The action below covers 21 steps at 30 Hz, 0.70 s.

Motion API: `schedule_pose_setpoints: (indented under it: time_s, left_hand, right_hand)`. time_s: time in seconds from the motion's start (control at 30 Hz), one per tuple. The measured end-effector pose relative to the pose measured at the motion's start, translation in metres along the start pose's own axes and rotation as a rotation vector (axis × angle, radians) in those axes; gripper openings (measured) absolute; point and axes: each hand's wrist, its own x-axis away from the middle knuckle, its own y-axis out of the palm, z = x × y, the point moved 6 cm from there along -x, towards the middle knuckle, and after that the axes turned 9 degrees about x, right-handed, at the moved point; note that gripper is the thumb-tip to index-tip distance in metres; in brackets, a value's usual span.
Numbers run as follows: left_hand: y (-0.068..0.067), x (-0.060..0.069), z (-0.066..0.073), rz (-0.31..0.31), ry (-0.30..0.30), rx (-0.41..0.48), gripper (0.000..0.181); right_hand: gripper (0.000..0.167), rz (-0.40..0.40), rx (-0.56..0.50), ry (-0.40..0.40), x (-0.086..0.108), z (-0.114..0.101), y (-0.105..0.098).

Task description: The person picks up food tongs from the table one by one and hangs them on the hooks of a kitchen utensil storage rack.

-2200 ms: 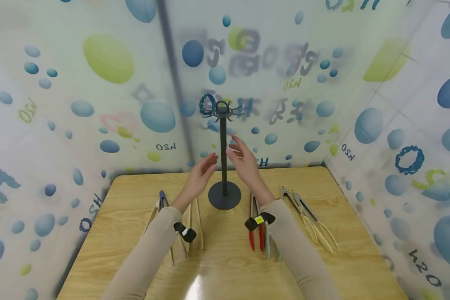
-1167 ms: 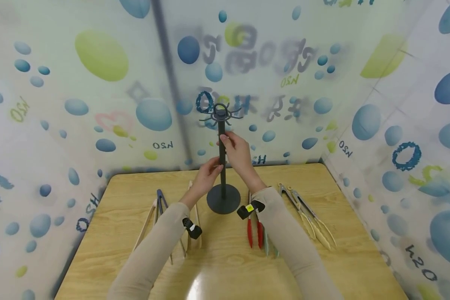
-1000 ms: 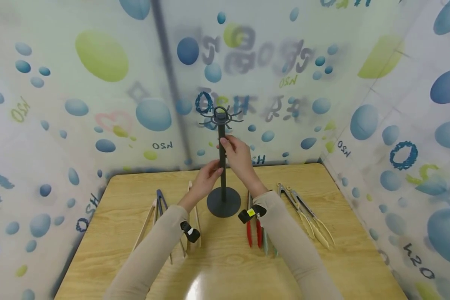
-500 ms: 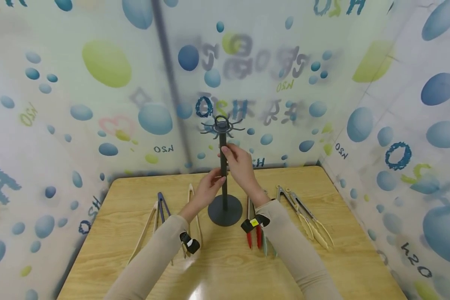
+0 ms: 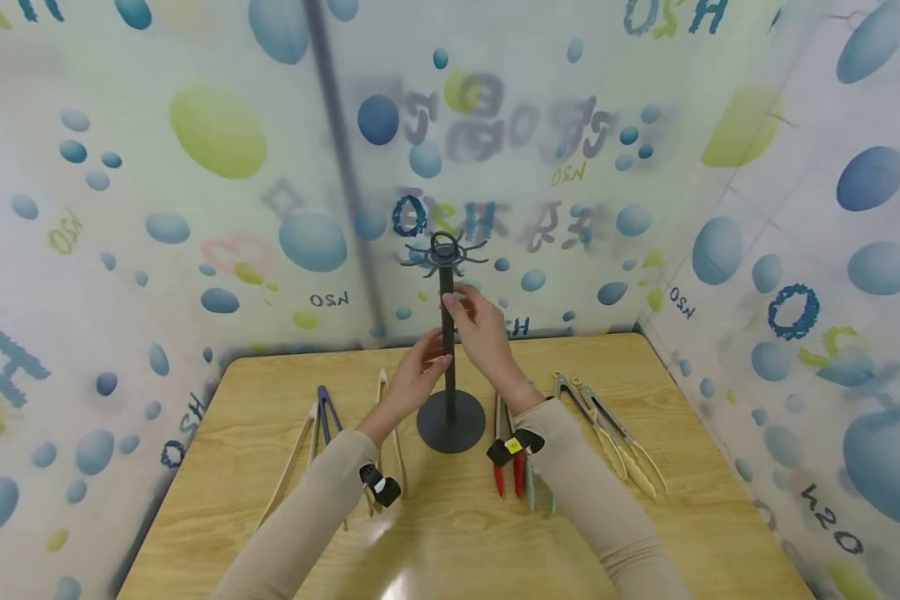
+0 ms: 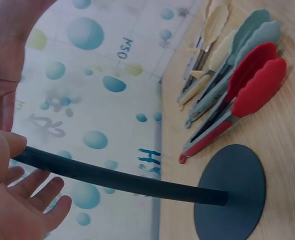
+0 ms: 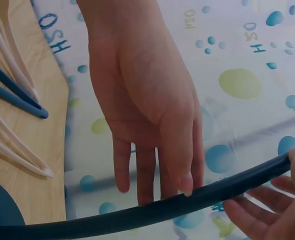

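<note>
A dark stand [image 5: 450, 375] rises upright from its round base, with a ring of several curved hooks and a loop on top. My left hand [image 5: 412, 379] is at the middle of the pole; in the right wrist view its fingers are nearly straight and the thumb lies against the pole. Higher up, my right hand [image 5: 483, 333] has its thumb at the pole and its fingers loosely extended. In the left wrist view, the left hand's [image 6: 22, 205] fingers spread apart beside the pole. Neither hand wraps it tightly.
Right of the stand lie red tongs [image 6: 260, 85], pale teal tongs [image 6: 252, 40] and cream-tipped tongs [image 5: 630, 450]. On the left are blue-handled tongs [image 5: 326, 408] and several beige tongs [image 5: 292, 467]. A patterned curtain [image 5: 532, 167] hangs behind the wooden table [image 5: 465, 542].
Both hands closed in on the pole and held it. The stand shifted a little toward me. Since half a second ago, the fingers of both hands have loosened and straightened around the pole.
</note>
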Motion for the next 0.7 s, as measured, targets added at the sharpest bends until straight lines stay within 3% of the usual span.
schedule_pose_setpoints:
  time_s: [0.17,0.23,0.3,0.43,0.47,0.6,0.7]
  left_hand:
    - [-0.023,0.012,0.009,0.066,0.001,-0.06,0.052]
    - [-0.035,0.022,0.019,0.088,-0.01,-0.057,0.052]
    - [-0.048,0.032,0.02,0.109,-0.02,-0.048,0.052]
    - [-0.076,0.049,0.019,0.165,-0.036,-0.075,0.05]
    - [-0.083,0.051,0.012,0.183,-0.03,-0.094,0.049]
    - [-0.105,0.065,0.005,0.234,-0.056,-0.188,0.047]
    - [-0.118,0.076,-0.006,0.252,-0.096,-0.268,0.046]
  right_hand:
    - [0.07,-0.024,0.028,0.046,0.003,-0.001,-0.02]
    - [0.079,-0.014,0.028,0.056,0.003,-0.003,-0.034]
    - [0.083,-0.005,0.03,0.035,0.002,-0.008,-0.049]
    - [0.081,-0.029,0.087,-0.097,-0.009,-0.035,-0.072]
    - [0.08,-0.048,0.109,-0.144,-0.013,-0.044,-0.075]
    - [0.072,-0.159,0.222,-0.307,-0.029,-0.076,-0.08]
    - [0.07,-0.261,0.289,-0.355,-0.039,-0.087,-0.079]
